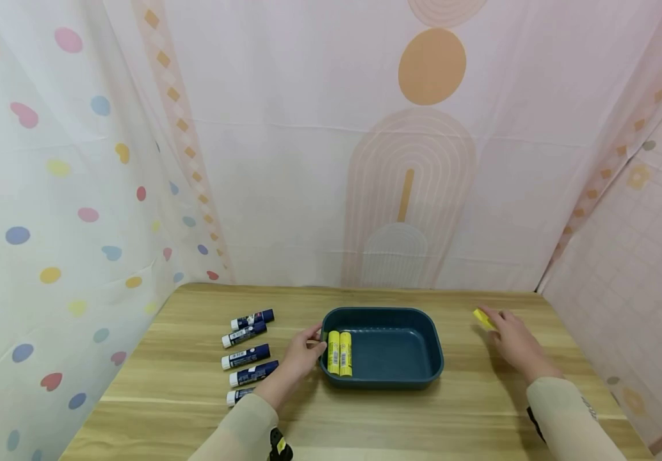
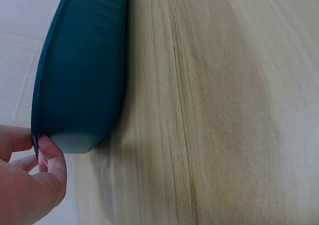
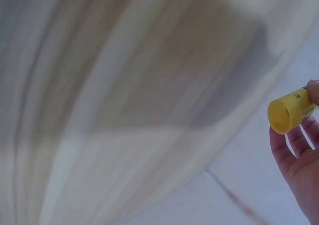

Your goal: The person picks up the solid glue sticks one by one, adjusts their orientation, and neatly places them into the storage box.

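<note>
A dark teal rectangular bin [image 1: 383, 383] stands on the wooden table, and two yellow glue sticks [image 1: 340, 353] lie side by side at its left end. My left hand [image 1: 301, 353] pinches the bin's left rim between thumb and fingers; the left wrist view shows this grip on the bin wall [image 2: 82, 65]. Off to the right of the bin, my right hand [image 1: 518, 342] holds another yellow glue stick [image 3: 290, 111] above the table. In the right wrist view its hollow end faces the camera, and its other end is hidden by the hand or cut off.
Several dark blue glue sticks [image 1: 246, 357] with white caps lie in a rough column left of the bin. My left forearm partly covers the nearest one. Patterned curtains [image 1: 285, 192] hang behind the table and along both sides.
</note>
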Tool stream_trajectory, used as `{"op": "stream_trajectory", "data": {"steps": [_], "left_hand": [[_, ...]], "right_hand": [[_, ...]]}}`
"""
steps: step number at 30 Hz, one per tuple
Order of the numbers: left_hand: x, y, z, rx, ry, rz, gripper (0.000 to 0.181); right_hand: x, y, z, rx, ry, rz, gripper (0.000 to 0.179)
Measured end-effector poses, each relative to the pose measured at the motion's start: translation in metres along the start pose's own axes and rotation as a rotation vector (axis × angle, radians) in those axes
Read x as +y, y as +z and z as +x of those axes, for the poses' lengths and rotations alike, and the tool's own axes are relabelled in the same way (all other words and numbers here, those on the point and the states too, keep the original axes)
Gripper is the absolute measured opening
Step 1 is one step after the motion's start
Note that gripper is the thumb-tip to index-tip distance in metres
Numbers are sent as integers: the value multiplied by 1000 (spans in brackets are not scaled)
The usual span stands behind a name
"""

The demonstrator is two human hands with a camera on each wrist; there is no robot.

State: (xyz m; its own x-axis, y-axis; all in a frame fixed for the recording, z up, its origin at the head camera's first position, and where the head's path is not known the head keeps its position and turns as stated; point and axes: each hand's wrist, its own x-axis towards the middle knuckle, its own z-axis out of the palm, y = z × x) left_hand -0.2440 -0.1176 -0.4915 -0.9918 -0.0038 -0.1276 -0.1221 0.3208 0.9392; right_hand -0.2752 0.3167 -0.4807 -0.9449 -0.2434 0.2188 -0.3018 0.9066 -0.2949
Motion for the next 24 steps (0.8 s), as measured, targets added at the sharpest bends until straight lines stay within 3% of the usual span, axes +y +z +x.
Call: {"op": "stream_trajectory", "data": {"steps": [17, 24], "left_hand": [[1, 0, 4, 6, -3, -17, 51], [1, -1, 1, -6, -4, -18, 50]], "right_hand": [[-53, -9, 13, 57, 1, 192, 62], [-80, -7, 22, 110, -21, 382, 57]]}}
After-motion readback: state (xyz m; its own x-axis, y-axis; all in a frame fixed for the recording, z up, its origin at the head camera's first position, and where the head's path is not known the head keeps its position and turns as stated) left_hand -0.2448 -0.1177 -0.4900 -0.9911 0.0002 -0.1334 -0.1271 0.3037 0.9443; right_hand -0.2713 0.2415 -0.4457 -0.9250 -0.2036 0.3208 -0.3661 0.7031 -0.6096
